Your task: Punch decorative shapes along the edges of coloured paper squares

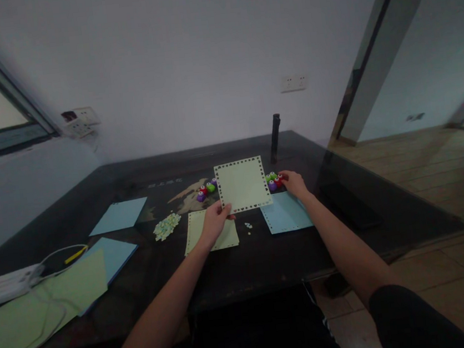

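Note:
A pale yellow-green sheet of paper (242,185), with small shapes punched along its edges, is held up above the table. My left hand (216,220) pinches its lower left corner. To the sheet's right, my right hand (295,183) has its fingers closed at a red craft punch (278,182), beside green and purple ones. Below that hand lies a blue sheet (287,215) with punched edges. A stack of yellow-green sheets (191,235) rests under my left hand. More coloured craft punches (206,190) sit left of the raised sheet, which partly hides that group.
A heap of paper cut-outs (166,226) lies left of the stack. Blue paper (119,216), yellow-green paper (61,296) and a white power strip (6,286) with a cable occupy the left side. A black upright object (275,138) stands at the back; a dark flat object (350,205) lies right.

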Available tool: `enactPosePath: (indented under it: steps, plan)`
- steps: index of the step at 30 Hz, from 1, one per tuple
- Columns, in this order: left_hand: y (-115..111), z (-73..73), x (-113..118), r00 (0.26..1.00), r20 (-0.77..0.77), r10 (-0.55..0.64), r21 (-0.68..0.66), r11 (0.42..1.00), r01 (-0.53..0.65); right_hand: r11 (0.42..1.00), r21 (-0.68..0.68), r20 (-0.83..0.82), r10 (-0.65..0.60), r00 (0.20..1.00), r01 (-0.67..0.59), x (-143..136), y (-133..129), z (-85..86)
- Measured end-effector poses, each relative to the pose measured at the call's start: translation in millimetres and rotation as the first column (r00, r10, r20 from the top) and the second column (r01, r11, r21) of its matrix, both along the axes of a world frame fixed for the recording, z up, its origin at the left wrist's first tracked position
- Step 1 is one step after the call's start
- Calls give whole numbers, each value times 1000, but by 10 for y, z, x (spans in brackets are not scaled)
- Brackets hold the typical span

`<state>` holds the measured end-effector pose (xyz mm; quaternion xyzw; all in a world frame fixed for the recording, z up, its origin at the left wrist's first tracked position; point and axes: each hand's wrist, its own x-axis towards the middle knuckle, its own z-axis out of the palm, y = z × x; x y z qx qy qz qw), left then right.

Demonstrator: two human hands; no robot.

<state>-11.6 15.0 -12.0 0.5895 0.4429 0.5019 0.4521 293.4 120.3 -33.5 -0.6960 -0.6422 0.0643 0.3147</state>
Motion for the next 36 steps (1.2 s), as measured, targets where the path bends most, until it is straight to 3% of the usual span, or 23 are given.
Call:
enactPosePath:
  steps: [8,14,17,20,23,26,33,36]
  plan:
    - [-14,94,-31,994,94,63,-25,998,-61,1000,-14,73,-24,997,25,-5,-47,40]
    - [10,135,-80,965,216,149,-42,989,-143,989,100,24,-113,993,110,-77,-140,285]
    - [12,126,-80,959,239,149,-56,989,-140,985,161,39,54,998,-60,-352,-183,395]
    - [0,125,-70,966,218,135,-62,990,-124,974,66,192,201,960,-217,-714,-198,378]
    - [-15,122,-55,974,193,120,-63,992,-110,974,-18,363,216,906,-225,-956,-174,288]
    - [-20,104,-37,978,187,96,-57,995,-87,969,-32,395,236,888,-244,-1011,-136,226]
    - [-7,72,-26,988,147,45,-52,998,-38,958,25,322,264,909,-287,-865,-90,292]
    - [-3,79,-34,989,134,56,-42,998,-51,954,218,-34,219,975,-207,-693,-97,416]
